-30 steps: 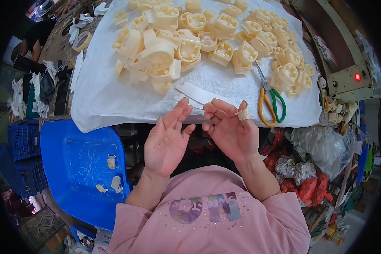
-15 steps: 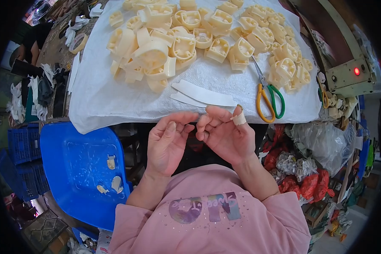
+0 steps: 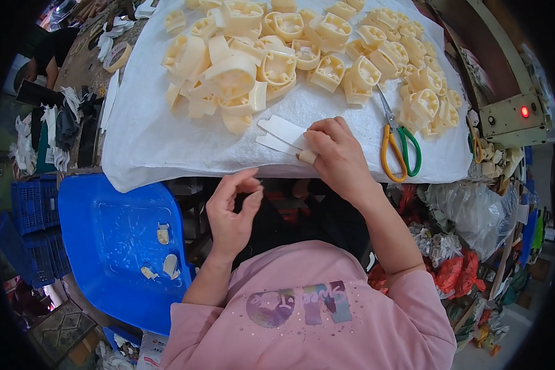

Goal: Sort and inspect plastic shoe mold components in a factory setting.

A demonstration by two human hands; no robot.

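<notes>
Two curved white strips (image 3: 285,132), thin and flat, lie overlapping near the front edge of the cloth-covered table. My right hand (image 3: 339,154) bends down over their right ends, its fingertips closed on a strip and hiding that end. A pale wrap circles one finger (image 3: 308,156) of this hand. My left hand (image 3: 231,213) hovers off the table's front edge, holding nothing, with fingers curved and thumb apart. To the right of my right hand lie scissors (image 3: 393,132) with one orange and one green handle, blades pointing away from me.
Many cream plastic moulded parts (image 3: 234,77) are heaped across the back of the white cloth (image 3: 142,135). At left stands a blue plastic tub (image 3: 123,246) with a few small pieces inside. A machine with a red light (image 3: 524,111) is at right, above plastic bags (image 3: 468,209).
My right hand has moved forward, turned palm-down and closed on the strips. My left hand has drawn slightly back and away from it, its thumb now apart from the fingers.
</notes>
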